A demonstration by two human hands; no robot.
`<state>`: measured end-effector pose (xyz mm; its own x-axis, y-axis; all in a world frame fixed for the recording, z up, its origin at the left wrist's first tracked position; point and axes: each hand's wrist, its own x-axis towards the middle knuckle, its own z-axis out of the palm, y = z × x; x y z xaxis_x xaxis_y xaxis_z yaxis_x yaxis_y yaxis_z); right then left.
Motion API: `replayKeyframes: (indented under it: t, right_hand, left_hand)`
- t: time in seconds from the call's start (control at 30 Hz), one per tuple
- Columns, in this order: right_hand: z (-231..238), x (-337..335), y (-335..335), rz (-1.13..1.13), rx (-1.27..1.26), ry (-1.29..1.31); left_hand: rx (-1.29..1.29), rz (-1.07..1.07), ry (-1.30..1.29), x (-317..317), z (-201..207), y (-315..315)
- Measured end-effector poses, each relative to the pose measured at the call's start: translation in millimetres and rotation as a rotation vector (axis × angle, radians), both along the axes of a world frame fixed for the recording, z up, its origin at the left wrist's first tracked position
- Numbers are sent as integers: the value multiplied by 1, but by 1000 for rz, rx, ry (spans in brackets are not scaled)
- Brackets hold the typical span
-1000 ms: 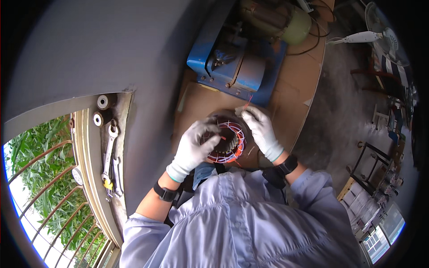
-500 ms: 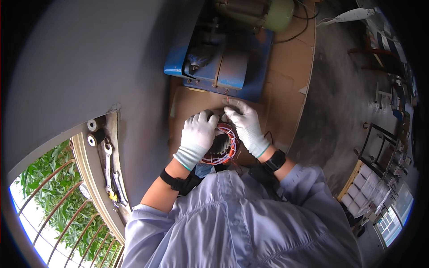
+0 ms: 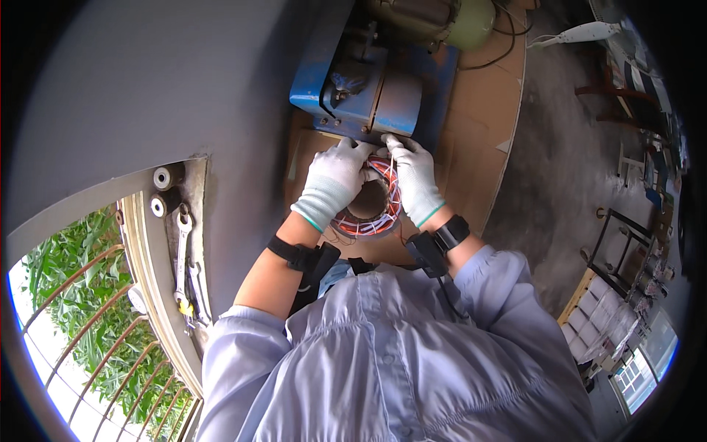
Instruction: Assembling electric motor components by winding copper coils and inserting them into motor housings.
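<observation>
A motor stator (image 3: pixel 384 222), a ring wound with orange-red and white leads, stands in front of me with its round bore showing. My left hand (image 3: pixel 337 175), in a white glove with a green cuff edge, is closed over its far left rim, the thumb across the windings. My right hand (image 3: pixel 417 177), gloved alike, is beside the far right rim. Its fingers are pinched together close to the blue machine (image 3: pixel 398 114); what lies between the fingertips is too small to name. Thin loose wires hang at the stator's near side.
Beyond the blue machine sits a green motor (image 3: pixel 471 23) with a black cable (image 3: pixel 508 50). Brown cardboard (image 3: pixel 471 144) covers the bench. On the window ledge at left lie a wrench (image 3: pixel 183 254) and two rollers (image 3: pixel 163 191). A grey wall stands at left; a rack (image 3: pixel 622 239) is far right.
Both hands and the stator have moved away from my body, closer to the blue machine. More of the stator's ring and bore now shows. The reddish wire at my right fingertips is no longer visible.
</observation>
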<state>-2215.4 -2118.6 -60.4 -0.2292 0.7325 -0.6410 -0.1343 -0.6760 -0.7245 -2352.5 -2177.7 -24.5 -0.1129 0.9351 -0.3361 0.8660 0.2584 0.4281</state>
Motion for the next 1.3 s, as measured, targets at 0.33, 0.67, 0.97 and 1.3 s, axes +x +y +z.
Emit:
replayKeyframes:
  t: [0.33, 0.67, 0.97, 1.3]
  right_hand:
    - [-2, -1, -4, -8, -38, 30]
    - [-5, -2, 0, 8, -15, 32]
    - [-12, 1, 1, 24, -10, 29]
    - [19, 34, -16, 197, -78, 103]
  left_hand:
    - [53, 27, -37, -3, 0, -10]
    - [6, 24, -25, -6, -1, -6]
    - [-1, 17, -27, -9, -2, -7]
    - [169, -64, 39, 4, -12, -40]
